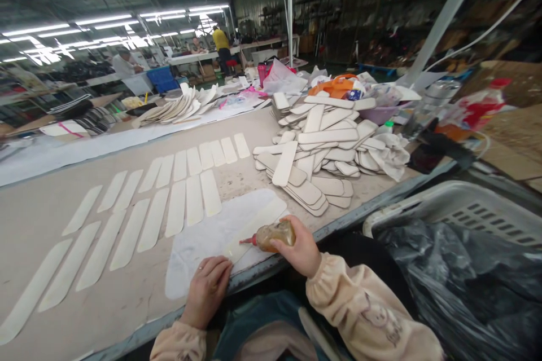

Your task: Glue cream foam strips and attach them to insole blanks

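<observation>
My right hand (301, 247) is closed around a squeeze bottle (276, 236) of amber liquid, tipped with its red nozzle pointing left. The nozzle tip is just over a cream strip with rounded ends (266, 212), which lies on a white sheet (186, 262). At the strip's near end, by the table edge, my left hand (208, 286) presses down with curled fingers held together; its fingertips are partly hidden. Two rows of similar flat strips (155, 220) spread across the table to the left. A heap of dark-edged pieces (328, 136) lies beyond the bottle.
The table's metal edge (339, 223) runs close to both forearms. At the right stands a pale plastic basket (461, 194) with a black bag (470, 282). A crumpled white cloth (387, 155) lies beside the heap. Stacked cut pieces (173, 107) and plastic bags (282, 76) are farther back.
</observation>
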Tool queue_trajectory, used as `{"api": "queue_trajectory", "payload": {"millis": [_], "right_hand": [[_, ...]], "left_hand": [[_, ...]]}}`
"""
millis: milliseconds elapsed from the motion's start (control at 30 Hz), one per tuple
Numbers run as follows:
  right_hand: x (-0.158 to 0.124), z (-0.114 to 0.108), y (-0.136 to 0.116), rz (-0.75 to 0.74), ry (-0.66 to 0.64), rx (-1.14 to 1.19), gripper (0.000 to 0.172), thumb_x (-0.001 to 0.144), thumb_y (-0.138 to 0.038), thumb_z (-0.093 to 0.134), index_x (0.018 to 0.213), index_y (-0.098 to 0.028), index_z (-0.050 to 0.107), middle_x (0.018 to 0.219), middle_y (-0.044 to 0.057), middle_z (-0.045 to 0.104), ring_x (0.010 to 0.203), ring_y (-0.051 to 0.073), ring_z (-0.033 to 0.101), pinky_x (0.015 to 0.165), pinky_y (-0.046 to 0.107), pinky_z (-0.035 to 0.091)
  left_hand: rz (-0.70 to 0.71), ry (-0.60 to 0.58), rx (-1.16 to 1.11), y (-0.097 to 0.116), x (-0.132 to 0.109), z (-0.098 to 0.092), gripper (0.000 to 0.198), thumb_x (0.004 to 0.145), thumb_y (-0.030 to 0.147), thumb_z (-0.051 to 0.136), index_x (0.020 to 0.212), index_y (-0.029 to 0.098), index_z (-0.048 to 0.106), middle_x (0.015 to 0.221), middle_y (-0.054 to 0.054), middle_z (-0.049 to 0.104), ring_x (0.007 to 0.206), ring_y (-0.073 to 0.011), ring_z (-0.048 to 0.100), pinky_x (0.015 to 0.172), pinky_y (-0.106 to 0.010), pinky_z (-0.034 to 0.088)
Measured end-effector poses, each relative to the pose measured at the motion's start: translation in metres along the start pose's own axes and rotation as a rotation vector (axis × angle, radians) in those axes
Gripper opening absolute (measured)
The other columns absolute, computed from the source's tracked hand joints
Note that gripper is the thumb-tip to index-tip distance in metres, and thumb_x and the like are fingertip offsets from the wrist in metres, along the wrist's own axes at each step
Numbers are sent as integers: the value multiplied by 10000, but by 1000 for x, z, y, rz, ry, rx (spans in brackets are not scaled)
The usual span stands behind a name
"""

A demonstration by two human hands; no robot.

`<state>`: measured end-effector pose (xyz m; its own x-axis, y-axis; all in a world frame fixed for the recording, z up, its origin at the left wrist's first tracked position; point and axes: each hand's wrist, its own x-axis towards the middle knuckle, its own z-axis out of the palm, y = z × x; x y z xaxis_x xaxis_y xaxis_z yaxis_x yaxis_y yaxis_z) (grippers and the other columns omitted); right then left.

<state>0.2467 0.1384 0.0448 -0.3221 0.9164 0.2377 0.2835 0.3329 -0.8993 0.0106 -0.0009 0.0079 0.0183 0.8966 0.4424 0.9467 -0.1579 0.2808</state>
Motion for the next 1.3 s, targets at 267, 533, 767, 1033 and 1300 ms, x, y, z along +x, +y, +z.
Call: {"api": "queue_trajectory", "payload": {"millis": [267,533,767,1033,1300], "right_hand": [[26,-40,22,21,243,-239,425,709,-423,636,1039,-186,513,956,70,584,896,245,563,821,394,459],[40,-58,35,63,422,-261,465,690,-461,639,1040,-183,513,968,75,588,891,243,560,820,394,454],[44,-54,35,94,398,-295,481,690,-476,629,1053,-181,515,967,80,587,907,254,556,832,406,449],[35,-67,30,90,391,-267,501,689,-496,627,1063,-179,521,985,86,599,905,252,570,830,402,454],[34,-78,21,97,443,-70,489,681,-514,667,1028,-198,531,911,57,608,806,244,585,753,406,473]], "left_hand": [[11,-11,-7,0,2,0,116,851,205,531,895,191,638,897,-57,630,832,-158,574,787,-317,489],[79,-125,11,-12,11,-4,123,854,235,518,880,202,634,909,-45,624,837,-140,586,774,-264,496],[71,-301,60,-4,29,-13,166,860,225,463,785,202,609,833,-37,602,776,-139,581,727,-259,493],[103,-308,188,2,29,-10,189,861,162,409,739,181,551,769,-40,558,733,-145,544,691,-275,461],[-225,-476,420,31,38,-6,156,819,149,398,759,182,539,767,-60,572,727,-175,580,664,-294,439]]}}
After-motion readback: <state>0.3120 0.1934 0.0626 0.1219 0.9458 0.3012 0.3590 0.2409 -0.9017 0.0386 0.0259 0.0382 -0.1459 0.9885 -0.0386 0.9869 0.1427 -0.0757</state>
